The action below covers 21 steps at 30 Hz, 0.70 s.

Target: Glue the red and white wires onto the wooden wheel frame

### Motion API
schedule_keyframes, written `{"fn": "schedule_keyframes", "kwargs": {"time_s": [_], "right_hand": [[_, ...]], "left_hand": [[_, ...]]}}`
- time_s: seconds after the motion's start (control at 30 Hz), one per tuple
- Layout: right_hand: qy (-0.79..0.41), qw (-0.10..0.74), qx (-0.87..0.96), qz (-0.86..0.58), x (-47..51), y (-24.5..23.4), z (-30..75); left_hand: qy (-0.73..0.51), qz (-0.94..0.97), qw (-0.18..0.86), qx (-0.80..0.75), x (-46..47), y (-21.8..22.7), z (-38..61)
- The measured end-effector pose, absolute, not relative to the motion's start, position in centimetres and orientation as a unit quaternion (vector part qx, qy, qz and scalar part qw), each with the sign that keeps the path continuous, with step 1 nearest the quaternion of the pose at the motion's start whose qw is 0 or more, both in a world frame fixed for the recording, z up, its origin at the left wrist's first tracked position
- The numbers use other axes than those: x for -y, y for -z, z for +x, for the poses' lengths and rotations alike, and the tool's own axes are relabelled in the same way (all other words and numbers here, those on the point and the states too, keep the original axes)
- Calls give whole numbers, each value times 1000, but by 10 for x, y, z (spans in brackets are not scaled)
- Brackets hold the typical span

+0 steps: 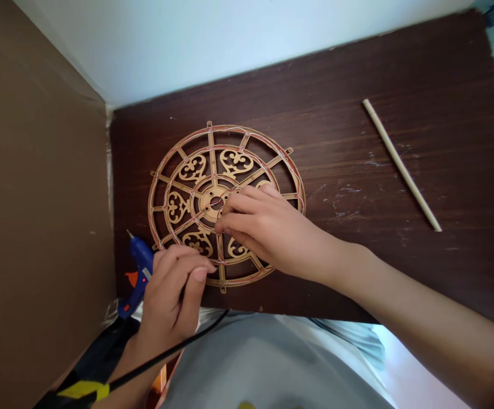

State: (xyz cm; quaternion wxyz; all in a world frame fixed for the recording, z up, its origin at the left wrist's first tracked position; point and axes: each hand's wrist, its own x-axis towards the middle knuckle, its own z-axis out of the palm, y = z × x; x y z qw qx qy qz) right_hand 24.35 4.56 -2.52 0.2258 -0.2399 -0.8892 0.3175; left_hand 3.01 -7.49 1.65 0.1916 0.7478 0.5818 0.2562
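A round laser-cut wooden wheel with heart-shaped scrollwork and spokes lies flat on a dark wooden table. Thin red lines run along its rims and spokes. My right hand rests on the wheel's near right part, its fingers curled and pinched together near the hub; what they pinch, if anything, is hidden. My left hand hovers at the table's near edge just below the wheel, fingers bent inward, thumb and forefinger meeting. A blue hot glue gun with an orange trigger lies right beside it, not clearly gripped.
A long pale wooden dowel lies diagonally on the table's right side. A brown cardboard panel stands along the left. A black cord runs from the glue gun across my lap. A white wall is behind.
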Motion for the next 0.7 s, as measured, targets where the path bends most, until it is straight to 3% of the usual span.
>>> {"fn": "schedule_keyframes", "kwargs": {"time_s": [0.43, 0.7], "right_hand": [[-326, 215, 889, -239, -46, 24, 243], [-317, 217, 893, -233, -48, 27, 242]], "left_hand": [[-430, 587, 325, -605, 107, -60, 38], [-453, 605, 271, -596, 128, -54, 32]]}}
